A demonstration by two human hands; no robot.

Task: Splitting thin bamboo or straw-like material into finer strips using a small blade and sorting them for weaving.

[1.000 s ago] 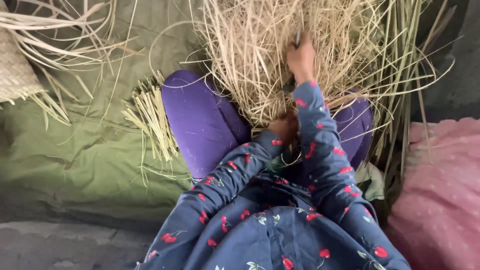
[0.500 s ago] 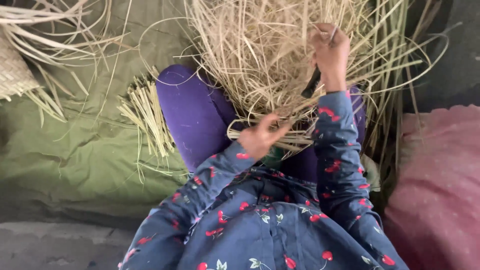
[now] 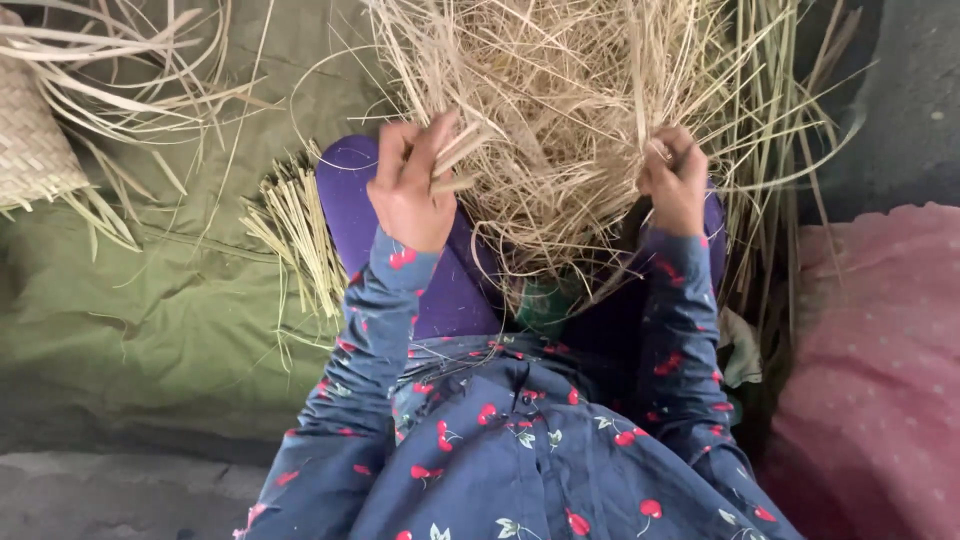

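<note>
Straw (image 3: 560, 110), a big tangled heap of pale dry strands, lies across the person's lap in purple trousers (image 3: 350, 200) and spreads toward the far edge of the green cloth (image 3: 150, 300). Since a second ago the left hand (image 3: 412, 185) has risen from the lap to the heap's near side, fingers loosely curled around a few stalks. The right hand (image 3: 675, 180), lower than before, is clenched on a tuft. So both hands now work the heap. A small cut bundle (image 3: 295, 225) lies beside the left knee; woven matting (image 3: 35, 140) sits at the cloth's left edge, pink fabric (image 3: 880, 370) at the right.
</note>
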